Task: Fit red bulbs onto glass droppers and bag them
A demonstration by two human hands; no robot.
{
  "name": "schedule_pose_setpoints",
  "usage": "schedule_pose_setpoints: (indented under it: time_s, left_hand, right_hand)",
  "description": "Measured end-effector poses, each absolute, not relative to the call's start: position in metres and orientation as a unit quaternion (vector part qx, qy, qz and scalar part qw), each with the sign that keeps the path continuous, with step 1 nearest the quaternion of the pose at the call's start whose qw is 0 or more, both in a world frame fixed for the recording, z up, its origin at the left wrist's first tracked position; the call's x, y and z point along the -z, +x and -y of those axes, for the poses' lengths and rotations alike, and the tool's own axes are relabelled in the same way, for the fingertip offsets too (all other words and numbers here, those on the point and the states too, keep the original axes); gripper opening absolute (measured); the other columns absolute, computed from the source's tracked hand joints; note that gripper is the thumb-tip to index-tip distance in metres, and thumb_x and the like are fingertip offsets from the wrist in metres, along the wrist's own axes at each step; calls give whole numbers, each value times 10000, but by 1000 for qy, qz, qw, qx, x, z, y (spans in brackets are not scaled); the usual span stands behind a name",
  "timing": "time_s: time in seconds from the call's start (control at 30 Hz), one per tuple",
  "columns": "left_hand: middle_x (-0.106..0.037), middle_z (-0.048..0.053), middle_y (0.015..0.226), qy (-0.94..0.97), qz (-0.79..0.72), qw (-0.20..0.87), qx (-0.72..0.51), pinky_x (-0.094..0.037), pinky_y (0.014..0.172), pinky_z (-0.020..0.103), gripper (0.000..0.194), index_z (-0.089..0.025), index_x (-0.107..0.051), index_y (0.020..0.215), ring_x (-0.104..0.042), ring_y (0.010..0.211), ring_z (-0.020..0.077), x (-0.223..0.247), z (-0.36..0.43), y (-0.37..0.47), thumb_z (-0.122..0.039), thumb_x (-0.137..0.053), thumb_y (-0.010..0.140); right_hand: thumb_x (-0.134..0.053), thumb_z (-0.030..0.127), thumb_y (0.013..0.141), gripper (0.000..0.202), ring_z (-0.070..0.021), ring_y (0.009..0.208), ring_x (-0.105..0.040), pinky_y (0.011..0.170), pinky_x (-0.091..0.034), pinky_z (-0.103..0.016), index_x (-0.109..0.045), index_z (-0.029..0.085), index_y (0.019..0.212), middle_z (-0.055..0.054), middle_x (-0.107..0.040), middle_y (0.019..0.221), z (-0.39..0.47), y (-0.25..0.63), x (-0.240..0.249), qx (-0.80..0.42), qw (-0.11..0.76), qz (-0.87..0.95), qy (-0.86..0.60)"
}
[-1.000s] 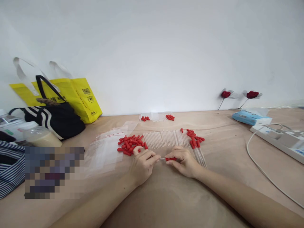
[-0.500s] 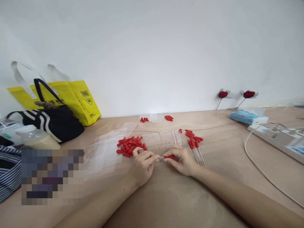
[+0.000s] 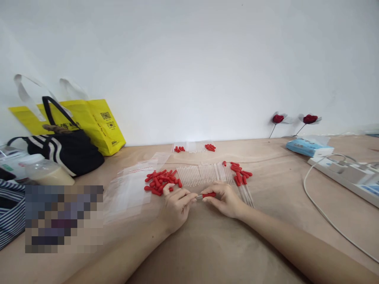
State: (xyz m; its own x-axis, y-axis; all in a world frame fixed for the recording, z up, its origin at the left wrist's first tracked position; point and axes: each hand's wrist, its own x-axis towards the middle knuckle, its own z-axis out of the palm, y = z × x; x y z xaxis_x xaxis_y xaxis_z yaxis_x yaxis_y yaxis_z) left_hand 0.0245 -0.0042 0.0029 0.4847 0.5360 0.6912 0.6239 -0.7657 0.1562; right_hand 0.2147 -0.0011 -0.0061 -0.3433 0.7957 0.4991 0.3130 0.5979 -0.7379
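Observation:
My left hand (image 3: 179, 205) pinches a thin clear glass tube (image 3: 199, 197) between thumb and fingers. My right hand (image 3: 223, 199) grips a red rubber bulb (image 3: 209, 195) at the tube's right end. Beyond my hands lies a row of clear tubes (image 3: 204, 174). A pile of red bulbs (image 3: 160, 181) is just beyond my left hand. To the right of the row, several red bulbs (image 3: 237, 169) lie together, some fitted on tubes (image 3: 246, 195) that slant toward me.
Clear zip bags (image 3: 130, 193) lie at the left, and a bag with red bulbs (image 3: 192, 146) by the wall. A yellow bag (image 3: 109, 130), black bag (image 3: 77, 154) and bottle (image 3: 49, 171) stand left. Tissues (image 3: 309, 146), a power strip (image 3: 349, 173) and its cable (image 3: 321, 215) are right.
The view has shifted slightly. Both hands keep their holds on the tube and the red bulb, with almost no movement.

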Motion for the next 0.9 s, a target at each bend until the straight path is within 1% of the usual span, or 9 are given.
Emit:
schedule_pose_setpoints:
  time_s: [0.13, 0.23, 0.33, 0.4, 0.43, 0.53, 0.67, 0.77, 0.9]
  left_hand:
    - [-647, -26, 667, -854, 341, 31, 391, -214, 858, 385, 180, -218, -621, 838, -571, 591, 102, -5, 4, 25, -181, -445, 834]
    - [-662, -20, 698, -865, 321, -1, 385, -220, 872, 381, 168, -212, -607, 892, -585, 626, 107, -7, 5, 25, -194, -450, 834]
    - [-670, 3, 788, -878, 307, -27, 366, -216, 885, 390, 203, -208, -584, 977, -591, 707, 129, -9, 6, 23, -222, -446, 829]
    - [-664, 16, 840, -882, 305, -37, 357, -218, 891, 394, 226, -207, -580, 991, -584, 758, 140, -10, 6, 21, -223, -414, 837]
    - [-660, 20, 853, -882, 308, -41, 354, -224, 890, 393, 233, -205, -582, 984, -580, 773, 142, -10, 6, 21, -218, -398, 843]
    - [-652, 20, 856, -884, 315, -48, 341, -239, 884, 390, 233, -204, -590, 955, -571, 782, 140, -8, 4, 21, -208, -381, 852]
    - [-651, 9, 817, -895, 295, -48, 330, -229, 883, 398, 205, -215, -603, 913, -570, 746, 131, -5, 3, 23, -207, -410, 844]
    - [-652, 12, 805, -899, 292, -45, 324, -226, 877, 404, 194, -211, -609, 896, -571, 729, 129, -6, 4, 24, -196, -426, 836]
    - [-653, 11, 791, -902, 298, -46, 310, -223, 877, 409, 194, -210, -609, 881, -575, 731, 130, -8, 5, 24, -188, -422, 837]
  right_hand:
    - [-622, 391, 688, 249, -132, 663, -566, 643, -449, -273, -602, 169, 799, -17, -624, 711, 1, 210, 3, -409, 479, 686, -366]
    - [-603, 431, 689, 282, -114, 626, -534, 603, -438, -257, -571, 171, 793, -4, -589, 692, 0, 205, 0, -446, 494, 651, -364]
    - [-618, 411, 671, 357, -112, 634, -524, 614, -436, -258, -525, 186, 932, 13, -562, 690, -9, 214, -10, -458, 517, 616, -380]
    - [-636, 369, 655, 471, -112, 623, -521, 597, -434, -252, -451, 193, 1051, 28, -546, 675, -19, 234, -21, -456, 519, 591, -417]
    - [-633, 350, 656, 483, -111, 612, -520, 580, -433, -248, -428, 192, 1063, 27, -549, 679, -25, 248, -27, -452, 513, 576, -448]
    - [-593, 327, 691, 381, -100, 543, -509, 511, -413, -236, -424, 180, 1000, 11, -569, 691, -41, 295, -39, -423, 462, 543, -559]
    - [-625, 269, 664, 424, -110, 556, -533, 493, -395, -223, -411, 137, 1006, 6, -576, 653, -52, 337, -34, -369, 319, 560, -669]
    - [-638, 237, 652, 458, -114, 578, -551, 498, -398, -216, -403, 111, 1024, -5, -593, 655, -54, 342, -25, -357, 243, 572, -698]
    - [-661, 212, 622, 446, -128, 581, -566, 482, -391, -216, -439, 117, 997, -5, -608, 638, -54, 332, -19, -347, 200, 581, -709]
